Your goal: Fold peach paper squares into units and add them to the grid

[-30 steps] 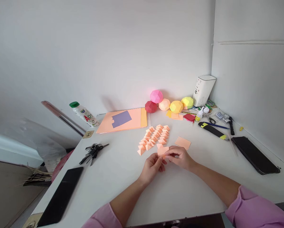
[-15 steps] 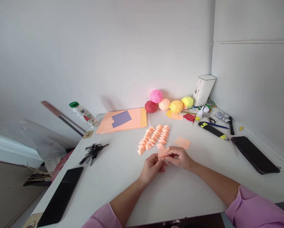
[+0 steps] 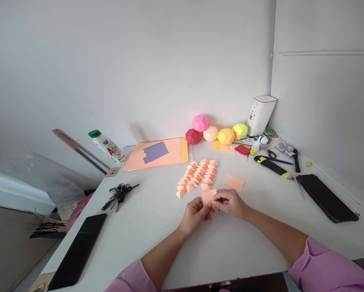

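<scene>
In the head view, the small peach paper (image 3: 209,197) was up between the two hands, over the white table (image 3: 145,227). The left hand (image 3: 194,215) had its fingers pinched shut on the bottom edge of the paper. The right hand (image 3: 232,202) had its fingers pinched shut on the paper's low right corner. The tips of both hands were very close together there. Most of the paper stuck up past the fingertips, away from the person.

Just past it lay the little folded papers (image 3: 197,177), lined up in rows. A flat peach card (image 3: 234,183) lay near the right hand, apart from the fingers. Farther back, five bright paper balls (image 3: 226,136) sat by the wall. The keys (image 3: 120,194) were well off to the left, and a black and green cutter (image 3: 272,167) lay to the right.
</scene>
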`<action>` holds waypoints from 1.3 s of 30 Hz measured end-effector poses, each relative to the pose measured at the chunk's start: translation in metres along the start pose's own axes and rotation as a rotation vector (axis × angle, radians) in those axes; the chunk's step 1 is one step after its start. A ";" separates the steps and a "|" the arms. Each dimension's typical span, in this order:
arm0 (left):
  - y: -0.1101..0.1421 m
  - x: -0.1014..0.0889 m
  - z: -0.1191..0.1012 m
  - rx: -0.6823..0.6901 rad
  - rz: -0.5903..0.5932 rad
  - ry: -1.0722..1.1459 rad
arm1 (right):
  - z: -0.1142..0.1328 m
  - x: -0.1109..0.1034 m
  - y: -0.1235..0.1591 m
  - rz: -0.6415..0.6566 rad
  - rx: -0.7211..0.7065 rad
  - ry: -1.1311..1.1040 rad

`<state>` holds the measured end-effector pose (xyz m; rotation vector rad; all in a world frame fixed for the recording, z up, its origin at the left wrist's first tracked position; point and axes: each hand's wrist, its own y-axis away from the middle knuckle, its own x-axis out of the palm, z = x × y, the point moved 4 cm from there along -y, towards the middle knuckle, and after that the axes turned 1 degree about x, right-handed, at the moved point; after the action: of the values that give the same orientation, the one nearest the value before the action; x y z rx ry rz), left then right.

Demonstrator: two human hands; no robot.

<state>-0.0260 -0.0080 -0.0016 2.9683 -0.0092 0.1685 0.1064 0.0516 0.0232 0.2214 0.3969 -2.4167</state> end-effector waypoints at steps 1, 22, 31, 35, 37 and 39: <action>0.000 0.000 0.000 -0.002 -0.003 0.000 | 0.000 0.000 0.000 0.000 0.007 -0.010; 0.000 0.000 0.000 -0.005 -0.028 -0.032 | -0.008 0.000 0.000 -0.004 0.031 -0.053; 0.001 0.000 -0.001 -0.014 -0.024 -0.023 | -0.010 0.001 0.001 -0.025 0.090 -0.095; 0.001 -0.001 -0.003 -0.002 -0.033 0.015 | -0.012 -0.001 0.001 -0.022 0.130 -0.161; 0.001 -0.001 -0.004 0.008 -0.043 0.035 | -0.012 -0.001 0.001 0.002 0.155 -0.191; 0.001 -0.001 -0.005 0.017 -0.055 0.046 | -0.012 0.002 0.000 0.080 0.183 -0.187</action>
<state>-0.0281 -0.0084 0.0036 2.9767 0.0807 0.2311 0.1056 0.0545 0.0117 0.0883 0.0807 -2.3699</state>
